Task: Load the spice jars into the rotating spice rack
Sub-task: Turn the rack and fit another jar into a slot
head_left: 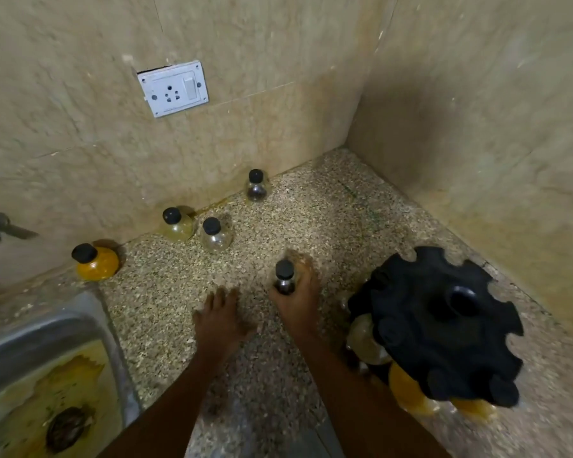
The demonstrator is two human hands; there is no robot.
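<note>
Right hand (296, 300) grips dark jar (284, 277) above counter (311, 219), left of black rack (444, 325); left hand (220, 320) spread flat on counter. Four jars stand far along wall: orange jar (95, 262), yellow jar (176, 224), clear jar (215, 234), pepper jar (256, 186). Sink (30, 342) near left

Black-capped jar of dark spice (284, 280) upright, left of black notched spice rack (444, 322) on the counter.

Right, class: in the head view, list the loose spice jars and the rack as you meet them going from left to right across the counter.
orange jar → pale yellow jar → clear jar → dark jar by the wall → jar held in the right hand → black spice rack
</note>
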